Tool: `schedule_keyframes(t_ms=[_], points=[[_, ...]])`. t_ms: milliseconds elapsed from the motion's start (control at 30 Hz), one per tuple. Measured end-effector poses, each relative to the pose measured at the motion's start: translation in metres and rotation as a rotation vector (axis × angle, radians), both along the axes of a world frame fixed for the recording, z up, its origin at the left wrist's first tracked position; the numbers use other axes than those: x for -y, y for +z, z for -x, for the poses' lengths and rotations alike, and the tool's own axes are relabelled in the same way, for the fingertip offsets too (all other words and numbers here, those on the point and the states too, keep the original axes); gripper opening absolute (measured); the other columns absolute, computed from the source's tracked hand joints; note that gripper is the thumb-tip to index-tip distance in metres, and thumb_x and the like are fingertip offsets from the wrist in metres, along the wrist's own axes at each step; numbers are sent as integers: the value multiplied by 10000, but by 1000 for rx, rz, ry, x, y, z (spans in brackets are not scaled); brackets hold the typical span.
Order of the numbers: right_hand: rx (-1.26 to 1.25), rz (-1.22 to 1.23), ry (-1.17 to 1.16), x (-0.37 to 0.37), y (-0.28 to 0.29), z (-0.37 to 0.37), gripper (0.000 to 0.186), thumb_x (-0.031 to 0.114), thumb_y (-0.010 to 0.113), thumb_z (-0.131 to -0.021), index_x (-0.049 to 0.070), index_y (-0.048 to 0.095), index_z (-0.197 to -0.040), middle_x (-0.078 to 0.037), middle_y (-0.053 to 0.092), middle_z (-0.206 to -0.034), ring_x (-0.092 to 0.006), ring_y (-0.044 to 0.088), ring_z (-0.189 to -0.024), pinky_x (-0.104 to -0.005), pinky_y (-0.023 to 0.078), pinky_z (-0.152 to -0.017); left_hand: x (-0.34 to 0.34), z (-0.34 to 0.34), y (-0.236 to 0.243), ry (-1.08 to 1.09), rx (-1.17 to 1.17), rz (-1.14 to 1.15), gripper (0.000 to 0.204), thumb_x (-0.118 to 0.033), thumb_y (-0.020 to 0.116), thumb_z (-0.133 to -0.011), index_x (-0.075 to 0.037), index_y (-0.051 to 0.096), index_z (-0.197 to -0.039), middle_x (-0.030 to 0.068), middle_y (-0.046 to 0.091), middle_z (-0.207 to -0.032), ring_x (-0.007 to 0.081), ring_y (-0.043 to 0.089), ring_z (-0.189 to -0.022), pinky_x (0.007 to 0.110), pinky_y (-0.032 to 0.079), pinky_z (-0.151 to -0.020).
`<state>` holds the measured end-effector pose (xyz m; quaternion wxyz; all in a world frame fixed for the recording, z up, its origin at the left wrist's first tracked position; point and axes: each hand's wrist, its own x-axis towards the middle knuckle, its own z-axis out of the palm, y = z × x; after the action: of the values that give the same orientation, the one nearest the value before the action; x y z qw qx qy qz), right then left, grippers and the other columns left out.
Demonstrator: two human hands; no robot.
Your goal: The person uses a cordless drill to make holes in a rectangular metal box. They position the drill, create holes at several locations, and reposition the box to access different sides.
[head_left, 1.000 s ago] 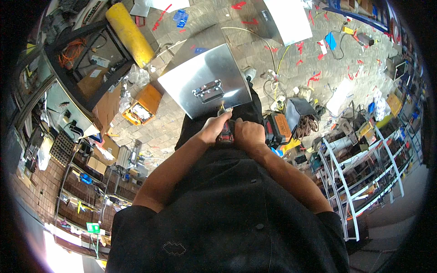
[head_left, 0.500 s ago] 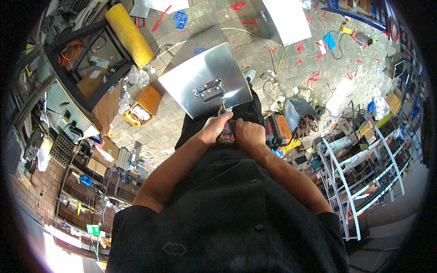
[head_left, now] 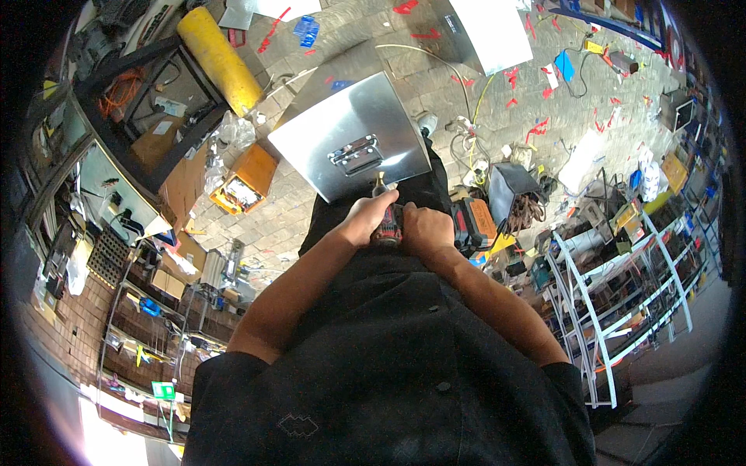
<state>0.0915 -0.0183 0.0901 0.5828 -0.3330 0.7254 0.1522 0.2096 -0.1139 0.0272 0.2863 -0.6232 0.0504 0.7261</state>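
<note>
My left hand [head_left: 367, 219] closes around the front of a red and black cordless drill [head_left: 388, 228], thumb along its nose. My right hand [head_left: 427, 230] is wrapped around the drill from the other side. A thin bit [head_left: 380, 179] points away from me, toward the near edge of a shiny metal panel [head_left: 315, 144]. Whether the bit touches the panel I cannot tell. A metal latch or handle fitting [head_left: 357, 155] sits on the panel close to that edge. Just right of my right hand is a black and orange block-shaped thing [head_left: 476, 220].
On the left stand an orange box [head_left: 250, 172], a yellow cylinder [head_left: 220, 62] and a black frame [head_left: 175, 147]. Cables and a dark open container [head_left: 510, 189] lie to the right, near a metal rack [head_left: 594, 311]. Red scraps and a white sheet [head_left: 493, 35] lie on the paved floor.
The view has shifted very slightly. Both hands keep their hold on the drill, and the metal panel stays in nearly the same place.
</note>
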Motion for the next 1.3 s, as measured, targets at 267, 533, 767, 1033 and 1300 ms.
schedule_keyframes(t_ms=[267,533,767,1033,1300], points=[[-8,-7,-12,0,0,-1,331,296,726,-850,47,623,-1042,-192,753,-910,-373,756,-851,-478,604,-736,-2,-2,-5,-51,34,9,342,-372,713,-939,-38,673,-879,28,633,-733,183,623,-591,366,525,-555],[-11,1,-34,-3,-2,-4,349,317,734,-843,53,624,-1041,-195,752,-908,-375,755,-849,-480,602,-734,4,1,2,-83,-11,30,357,-380,706,-945,-35,674,-858,16,611,-717,166,606,-585,354,517,-562],[-9,-11,-49,-1,0,-5,344,323,725,-852,60,622,-1047,-194,752,-901,-379,753,-851,-482,600,-733,8,5,6,-66,16,1,345,-377,721,-933,-46,672,-846,19,613,-715,168,608,-588,358,515,-569],[-17,8,-74,-3,0,-7,354,327,738,-846,58,622,-1044,-195,752,-909,-380,753,-858,-481,601,-741,5,2,2,-79,11,1,350,-377,718,-936,-36,668,-876,23,614,-727,180,614,-592,371,534,-567],[-41,26,-38,3,7,-4,219,213,515,-974,58,663,-1022,-177,763,-906,-353,765,-832,-469,608,-704,4,1,0,-109,10,2,363,-389,706,-953,-34,665,-885,25,618,-731,181,620,-591,370,539,-550]])
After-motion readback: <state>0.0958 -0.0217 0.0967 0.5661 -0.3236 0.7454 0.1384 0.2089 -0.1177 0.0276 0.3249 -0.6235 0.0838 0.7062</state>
